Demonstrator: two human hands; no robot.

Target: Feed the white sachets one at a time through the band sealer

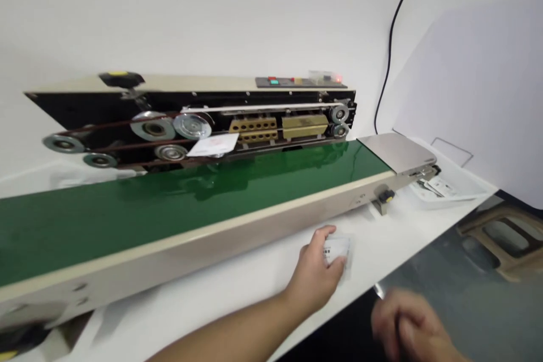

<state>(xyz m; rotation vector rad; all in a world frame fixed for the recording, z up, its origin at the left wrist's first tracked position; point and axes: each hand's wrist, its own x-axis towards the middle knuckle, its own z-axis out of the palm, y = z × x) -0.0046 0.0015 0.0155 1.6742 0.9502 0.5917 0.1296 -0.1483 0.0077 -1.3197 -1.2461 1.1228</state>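
My left hand [316, 271] rests on the white table top [382, 249], its fingers curled over a small clear plastic pouch [337, 251] with a white printed label. The pouch lies just in front of the beige frame of a band sealer's green conveyor belt [169, 209]. My right hand [407, 328] is blurred, low at the bottom right, beyond the table's front edge. A small shiny object [379, 291] shows next to it, but I cannot tell what it is or whether that hand holds it.
The band sealer's belts, pulleys and brass-coloured blocks [254, 130] run along the conveyor, with a paper slip [213, 145] lodged against them. A control panel [301, 82] sits on top. A white tray [441, 192] holding papers stands at the right end, and a black cable [392, 39] runs up the wall.
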